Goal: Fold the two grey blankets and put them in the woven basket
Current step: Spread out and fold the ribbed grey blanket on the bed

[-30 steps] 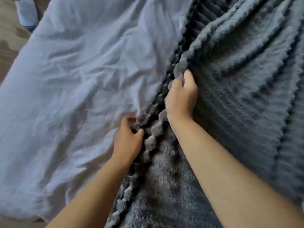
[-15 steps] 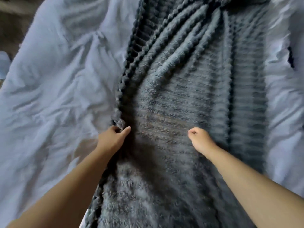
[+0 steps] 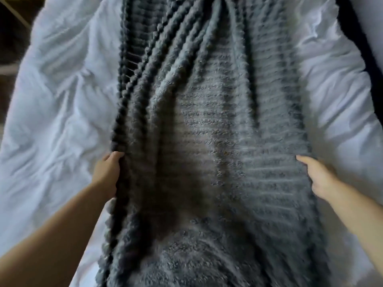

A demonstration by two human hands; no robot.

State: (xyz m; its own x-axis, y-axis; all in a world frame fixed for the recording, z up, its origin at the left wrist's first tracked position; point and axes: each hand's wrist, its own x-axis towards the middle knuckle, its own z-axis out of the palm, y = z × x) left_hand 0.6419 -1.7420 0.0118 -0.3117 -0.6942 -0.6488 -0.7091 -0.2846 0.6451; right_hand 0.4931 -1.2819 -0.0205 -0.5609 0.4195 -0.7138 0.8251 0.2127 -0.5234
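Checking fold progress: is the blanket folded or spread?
Spread, loosely pleated: blanket lies along the sheet, left hand and right hand holding opposite edges.

A crumpled white cotton duvet [image 3: 62, 112] covers the bed, its surface creased into soft ridges and hollows that catch bluish light. It shows on the left side and again on the right. Past its upper left edge lies a dark floor [image 3: 12, 42], crossed by a thin pale bar [image 3: 15, 14]. A black band [image 3: 361, 50] runs along the duvet's upper right edge.
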